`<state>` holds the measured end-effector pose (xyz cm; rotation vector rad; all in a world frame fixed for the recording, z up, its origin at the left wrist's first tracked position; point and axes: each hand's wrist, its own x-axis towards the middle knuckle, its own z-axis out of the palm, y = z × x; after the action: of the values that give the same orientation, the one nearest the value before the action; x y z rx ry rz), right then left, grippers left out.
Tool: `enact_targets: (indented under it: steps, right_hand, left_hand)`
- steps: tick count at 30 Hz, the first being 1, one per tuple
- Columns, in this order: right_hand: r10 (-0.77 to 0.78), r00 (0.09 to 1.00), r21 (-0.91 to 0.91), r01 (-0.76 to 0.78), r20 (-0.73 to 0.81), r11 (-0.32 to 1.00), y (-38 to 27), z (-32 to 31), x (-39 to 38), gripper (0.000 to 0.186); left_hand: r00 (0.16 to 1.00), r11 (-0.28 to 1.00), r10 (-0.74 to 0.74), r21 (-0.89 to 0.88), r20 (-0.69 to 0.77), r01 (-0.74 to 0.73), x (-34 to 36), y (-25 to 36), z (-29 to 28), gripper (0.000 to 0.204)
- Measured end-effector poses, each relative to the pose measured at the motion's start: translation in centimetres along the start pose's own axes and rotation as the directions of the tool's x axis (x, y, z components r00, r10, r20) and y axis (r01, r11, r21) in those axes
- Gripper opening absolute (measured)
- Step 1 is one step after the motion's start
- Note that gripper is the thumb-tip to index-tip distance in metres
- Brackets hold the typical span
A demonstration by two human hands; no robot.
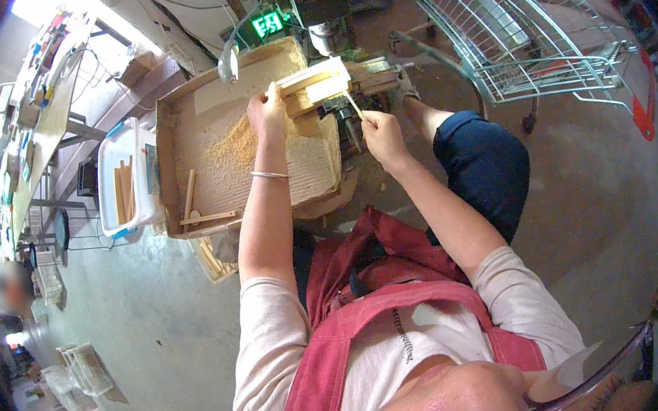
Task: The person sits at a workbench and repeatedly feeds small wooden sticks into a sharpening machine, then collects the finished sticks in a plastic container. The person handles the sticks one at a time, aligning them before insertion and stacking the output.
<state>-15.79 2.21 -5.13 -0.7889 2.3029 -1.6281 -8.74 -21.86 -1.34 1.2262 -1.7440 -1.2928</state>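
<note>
My left hand (266,116) is closed on the left end of a pale wooden strip (307,74), thumb on top. The strip lies against a light wooden block (329,87) on a small machine with a dark clamp (341,110). My right hand (384,139) is closed around a thin wooden stick (355,106), whose far end reaches up to the block's right edge. Whether the stick touches the block I cannot tell. A shallow cardboard box (168,162) stands under my left arm, with wood shavings (235,147) heaped in it.
Left of the box is a clear plastic bin (109,188) holding wooden strips (125,191). A lamp (229,62) hangs over the box's far edge. At the far right stands a wire shopping cart (520,41). A long cluttered table (55,114) runs along the left.
</note>
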Motion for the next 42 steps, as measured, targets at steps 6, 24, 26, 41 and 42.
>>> enact_targets:
  steps: [6,24,26,41,42]
  right_hand:
    - [0.41,0.89,0.184,-0.445,0.197,0.877,-6.7,-1.3,-2.2,0.037]
    - [0.423,0.9,0.308,-0.435,0.109,0.846,-8.1,0.4,-0.7,0.045]
    - [0.291,0.785,0.289,-0.504,0.547,0.814,-8.6,-0.6,0.6,0.046]
    - [0.067,0.778,0.637,-0.558,0.625,0.531,-15.3,-0.7,-5.0,0.021]
    - [0.08,0.77,0.652,-0.586,0.633,0.481,-15.2,-0.5,-5.0,0.02]
  left_hand:
    - [0.957,0.76,-0.185,-0.585,0.225,0.284,2.5,-2.8,-3.4,0.017]
    - [0.728,0.842,0.511,0.092,-0.457,-0.532,-12.0,1.5,-13.8,0.043]
    - [0.766,0.844,0.51,0.057,-0.392,-0.533,-12.6,2.5,-13.7,0.045]
    - [0.888,0.892,0.363,-0.381,0.282,-0.244,-18.3,3.2,-11.4,0.045]
    - [0.873,0.928,0.303,-0.328,0.382,-0.178,-18.7,2.7,-11.5,0.038]
